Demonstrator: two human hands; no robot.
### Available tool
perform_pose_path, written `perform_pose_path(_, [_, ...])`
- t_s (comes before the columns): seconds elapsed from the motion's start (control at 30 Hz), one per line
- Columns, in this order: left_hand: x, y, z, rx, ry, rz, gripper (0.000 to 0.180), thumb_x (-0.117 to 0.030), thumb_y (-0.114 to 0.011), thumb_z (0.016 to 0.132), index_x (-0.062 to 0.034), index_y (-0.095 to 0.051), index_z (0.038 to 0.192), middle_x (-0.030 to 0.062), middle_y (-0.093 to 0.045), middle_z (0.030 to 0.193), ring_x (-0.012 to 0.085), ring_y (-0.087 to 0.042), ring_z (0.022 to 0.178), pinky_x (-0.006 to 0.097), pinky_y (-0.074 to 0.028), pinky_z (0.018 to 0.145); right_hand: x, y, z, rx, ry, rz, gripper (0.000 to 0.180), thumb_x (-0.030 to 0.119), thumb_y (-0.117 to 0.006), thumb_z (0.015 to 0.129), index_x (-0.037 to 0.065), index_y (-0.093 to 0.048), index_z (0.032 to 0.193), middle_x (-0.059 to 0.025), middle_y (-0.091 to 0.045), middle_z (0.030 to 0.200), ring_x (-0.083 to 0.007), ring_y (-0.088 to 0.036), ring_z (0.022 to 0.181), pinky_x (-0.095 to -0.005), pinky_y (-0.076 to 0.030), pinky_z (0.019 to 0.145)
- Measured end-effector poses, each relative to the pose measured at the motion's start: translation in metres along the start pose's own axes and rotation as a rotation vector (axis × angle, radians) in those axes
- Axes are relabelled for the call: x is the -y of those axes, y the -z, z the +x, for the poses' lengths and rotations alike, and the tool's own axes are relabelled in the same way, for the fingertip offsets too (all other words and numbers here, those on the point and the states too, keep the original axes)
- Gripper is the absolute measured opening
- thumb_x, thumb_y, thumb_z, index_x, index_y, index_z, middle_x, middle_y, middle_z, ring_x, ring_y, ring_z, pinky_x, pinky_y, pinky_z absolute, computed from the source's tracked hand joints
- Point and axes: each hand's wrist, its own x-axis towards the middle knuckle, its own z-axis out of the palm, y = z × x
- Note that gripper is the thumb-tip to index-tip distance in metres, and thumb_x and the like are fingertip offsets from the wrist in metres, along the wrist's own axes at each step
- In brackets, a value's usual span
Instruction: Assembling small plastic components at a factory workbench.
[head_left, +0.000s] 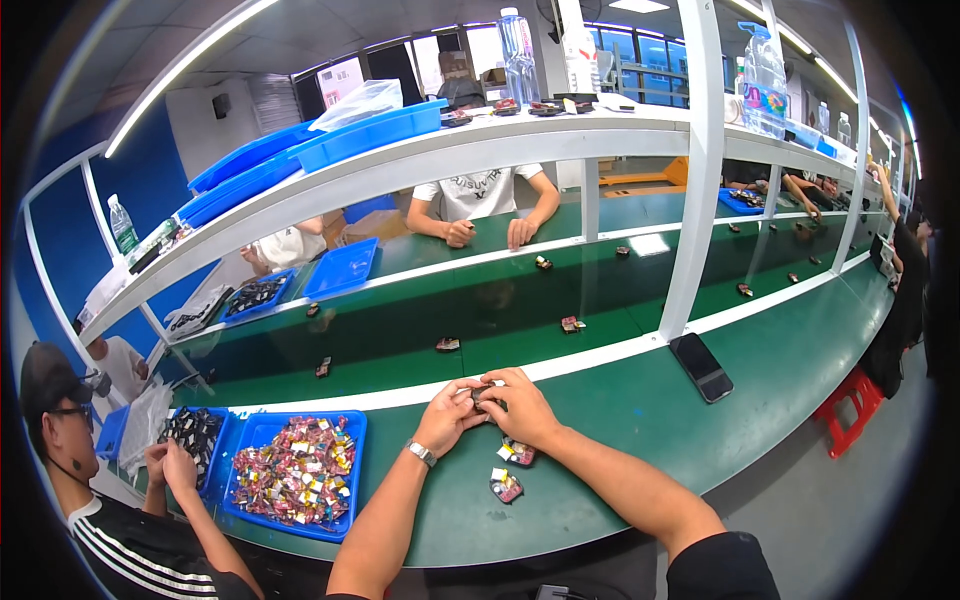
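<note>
My left hand [447,418] and my right hand [522,408] meet over the near green bench top [590,460]. Between their fingertips they pinch a small dark electronic unit [479,396], mostly covered by the fingers. Just below my right hand lies a small black unit with red and white-yellow parts [517,452]. A similar unit [506,486] rests a little nearer to me. To the left of my left forearm is a blue tray [357,465] heaped with small pink, white and yellow pieces [295,470].
A black phone [702,368] lies at right by a white shelf post [697,200]. Beyond a white rail, scattered units [572,325] sit on a green belt [500,320]. A co-worker [80,470] at left handles black parts [195,437]. An overhead shelf [480,142] holds trays and bottles.
</note>
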Motion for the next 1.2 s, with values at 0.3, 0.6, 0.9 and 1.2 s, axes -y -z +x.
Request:
perform_pose_path(0.3, [0.003,0.001,0.0,-0.026,-0.004,0.0,0.026,-0.007,-0.047,0.098,-0.0044,-0.048,0.124,0.014,-0.06,0.121,0.0204,-0.061,0.108,0.036,-0.052,0.094,0.001,-0.007,-0.001,0.004,-0.105,0.129,0.012,0.011,-0.073,0.079,0.007,-0.072,0.09,-0.0078,-0.061,0.117,-0.0276,-0.053,0.113,-0.0379,-0.045,0.096])
perform_pose_path(0.6, [0.006,0.003,0.001,-0.037,-0.037,-0.018,0.026,-0.007,-0.051,0.097,-0.0044,-0.049,0.123,0.0144,-0.059,0.121,0.0214,-0.06,0.11,0.037,-0.052,0.095,0.001,-0.013,-0.002,-0.025,-0.147,0.171,0.014,0.01,-0.072,0.079,0.009,-0.073,0.093,-0.0078,-0.061,0.12,-0.0278,-0.052,0.116,-0.0378,-0.044,0.099])
perform_pose_path(0.9, [0.005,-0.003,0.002,-0.06,-0.053,0.035,0.024,-0.005,-0.053,0.096,-0.0048,-0.05,0.12,0.0133,-0.058,0.121,0.0207,-0.06,0.11,0.037,-0.052,0.096,-0.002,-0.014,-0.003,-0.038,-0.115,0.19,0.015,0.009,-0.071,0.078,0.009,-0.074,0.092,-0.0082,-0.061,0.122,-0.0289,-0.052,0.116,-0.0387,-0.044,0.098])
perform_pose_path(1.2, [0.004,-0.009,0.001,-0.098,-0.048,0.017,0.023,0.0,-0.045,0.098,-0.0033,-0.049,0.12,0.0126,-0.057,0.126,0.0185,-0.06,0.11,0.034,-0.053,0.093,-0.004,-0.013,-0.001,0.007,-0.114,0.229,0.016,0.005,-0.068,0.078,0.008,-0.073,0.093,-0.0085,-0.057,0.128,-0.0299,-0.048,0.122,-0.0396,-0.041,0.102])
